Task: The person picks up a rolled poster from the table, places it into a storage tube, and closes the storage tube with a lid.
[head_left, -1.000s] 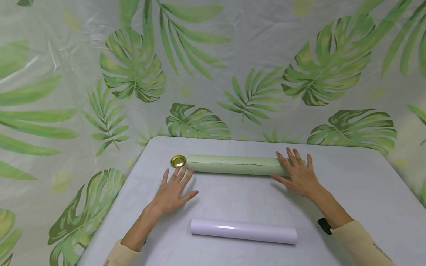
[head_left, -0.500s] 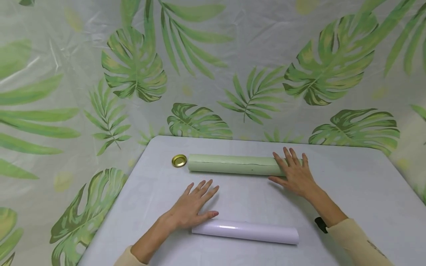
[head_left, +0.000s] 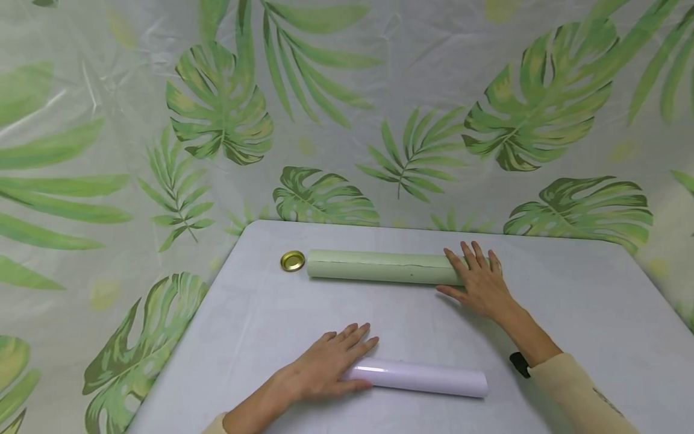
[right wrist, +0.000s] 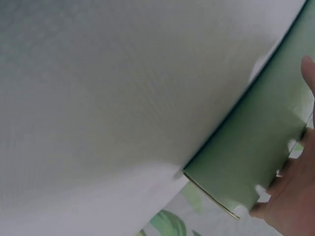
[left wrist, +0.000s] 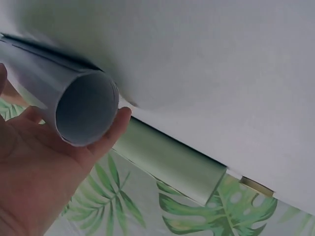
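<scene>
A glossy white rolled sheet point(head_left: 428, 378) lies crosswise near the front of the table in the head view. My left hand point(head_left: 328, 364) is over its left end, fingers extended past the far side and thumb along the near side. In the left wrist view the hollow end of the white roll point(left wrist: 39, 81) shows beside the palm. Farther back lies a thicker pale green tube point(head_left: 374, 266) with a dark lengthwise seam. My right hand point(head_left: 482, 286) rests on its right end, fingers spread. The right wrist view shows fingers along the green tube point(right wrist: 256, 132).
A shallow round gold metal lid point(head_left: 293, 261) lies just left of the green tube. Everything sits on a white-covered table point(head_left: 260, 301). A leaf-print sheet point(head_left: 325, 120) hangs behind the table's back edge.
My left hand has moved from near the gold lid toward me and right, onto the left end of the white roll. My right hand stays on the green tube, almost unmoved.
</scene>
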`<state>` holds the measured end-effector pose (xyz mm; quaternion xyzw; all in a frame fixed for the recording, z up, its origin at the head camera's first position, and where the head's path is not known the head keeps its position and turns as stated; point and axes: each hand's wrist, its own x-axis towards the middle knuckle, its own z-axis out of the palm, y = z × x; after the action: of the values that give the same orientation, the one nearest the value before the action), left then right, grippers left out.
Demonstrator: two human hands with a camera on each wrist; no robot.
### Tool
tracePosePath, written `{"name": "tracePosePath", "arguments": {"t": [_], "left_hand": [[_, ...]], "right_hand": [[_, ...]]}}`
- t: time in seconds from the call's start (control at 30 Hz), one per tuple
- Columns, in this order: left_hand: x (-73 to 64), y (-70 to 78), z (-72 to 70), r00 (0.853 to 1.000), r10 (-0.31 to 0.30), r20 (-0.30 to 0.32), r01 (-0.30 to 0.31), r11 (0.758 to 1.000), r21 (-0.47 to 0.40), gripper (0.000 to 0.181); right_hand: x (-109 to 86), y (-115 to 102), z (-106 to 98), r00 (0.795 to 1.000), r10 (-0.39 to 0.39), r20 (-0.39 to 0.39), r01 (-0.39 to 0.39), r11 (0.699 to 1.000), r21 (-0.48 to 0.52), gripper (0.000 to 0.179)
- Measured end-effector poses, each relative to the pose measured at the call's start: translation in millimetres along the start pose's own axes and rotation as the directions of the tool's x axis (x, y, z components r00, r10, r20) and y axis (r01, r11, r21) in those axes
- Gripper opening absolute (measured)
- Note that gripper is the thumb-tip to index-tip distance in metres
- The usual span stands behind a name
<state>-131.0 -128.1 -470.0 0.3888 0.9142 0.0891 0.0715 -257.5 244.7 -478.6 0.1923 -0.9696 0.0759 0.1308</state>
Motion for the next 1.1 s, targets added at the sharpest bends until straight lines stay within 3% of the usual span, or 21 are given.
{"name": "tracePosePath", "arguments": {"t": [0.37,0.6,1.1], "left_hand": [[3.0,10.1,7.5,0.998,0.060,0.013,-0.061,0.997,0.044,0.067],[4.0,14.6,5.9,0.995,0.093,0.017,-0.095,0.991,0.090,0.063],[0.6,17.5,10.0,0.983,0.163,-0.088,-0.138,0.961,0.238,0.056]], "right_hand": [[1.5,1.6,1.9,0.997,-0.021,-0.068,0.022,1.000,0.019,0.077],[4.9,6.2,6.4,0.998,-0.011,-0.068,0.013,1.000,0.021,0.076],[8.6,6.6,11.8,0.996,-0.017,-0.090,0.020,0.999,0.033,0.075]]}}
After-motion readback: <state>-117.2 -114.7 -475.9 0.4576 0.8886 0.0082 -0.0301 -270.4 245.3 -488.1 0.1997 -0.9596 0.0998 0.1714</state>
